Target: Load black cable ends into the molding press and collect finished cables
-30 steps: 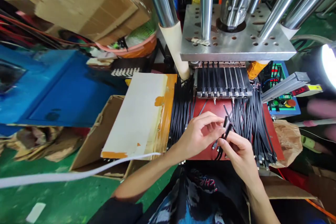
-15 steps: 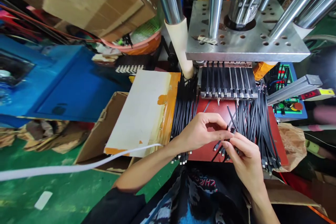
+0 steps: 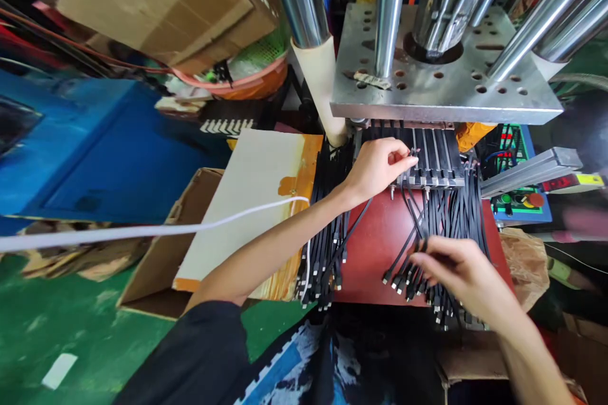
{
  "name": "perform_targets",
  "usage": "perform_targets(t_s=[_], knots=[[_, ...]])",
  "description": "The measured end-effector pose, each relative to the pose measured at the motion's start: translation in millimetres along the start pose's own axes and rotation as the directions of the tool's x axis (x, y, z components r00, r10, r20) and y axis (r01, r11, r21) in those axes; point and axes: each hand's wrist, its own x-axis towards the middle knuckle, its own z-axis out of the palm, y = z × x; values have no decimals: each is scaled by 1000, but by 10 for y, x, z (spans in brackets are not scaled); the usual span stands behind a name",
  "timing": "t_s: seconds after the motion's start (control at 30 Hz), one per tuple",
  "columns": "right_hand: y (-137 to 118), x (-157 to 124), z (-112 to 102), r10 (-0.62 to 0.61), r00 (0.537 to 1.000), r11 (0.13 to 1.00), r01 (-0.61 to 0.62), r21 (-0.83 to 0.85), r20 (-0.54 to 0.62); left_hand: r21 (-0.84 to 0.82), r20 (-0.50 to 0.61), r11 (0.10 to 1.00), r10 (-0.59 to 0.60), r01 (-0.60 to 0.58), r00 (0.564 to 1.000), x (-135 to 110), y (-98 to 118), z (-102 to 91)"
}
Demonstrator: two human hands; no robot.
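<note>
Over the slotted metal block [image 3: 434,150] under the press, my left hand [image 3: 382,164] pinches the end of a black cable [image 3: 409,202]. Its fingers hide several of the slots on the left, while black cables lie in the slots on the right. Lower down, my right hand [image 3: 451,266] is blurred, its fingers bent beside a bundle of black cables with metal plugs [image 3: 401,281]. A dark strand shows at its fingertips, but I cannot make out whether they grip it. More black cables [image 3: 325,266] hang at the left.
A thick steel plate [image 3: 446,98] with upright rods hangs above the block. Below is a red work surface [image 3: 365,253]. A white board [image 3: 242,202] lies left, crossed by a white cord [image 3: 228,223]. At right are a control panel [image 3: 517,199] and a metal bar [image 3: 532,172].
My hands were together over the red surface; now they are apart. The left has moved up to the slotted block with a cable end, the right slightly down. The white cord has shifted upward.
</note>
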Motion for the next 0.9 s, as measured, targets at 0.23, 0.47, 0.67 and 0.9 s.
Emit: perform_targets(t_s=[0.23,0.47,0.67,0.9], knots=[[-211,1184,-972,-184,959,981,167,-94,-214,213,-119,974,-52,77,991,225,-137,96],[-94,1835,-1067,-170,966,979,142,-147,-196,363,412,741,416,-565,811,-222,-132,-141],[27,1879,-1007,-240,900,953,148,-264,-363,526,497,602,356,-601,791,-237,-97,-42],[83,1912,-1015,-238,906,961,167,-221,-350,648,437,560,281,-516,854,-334,57,130]])
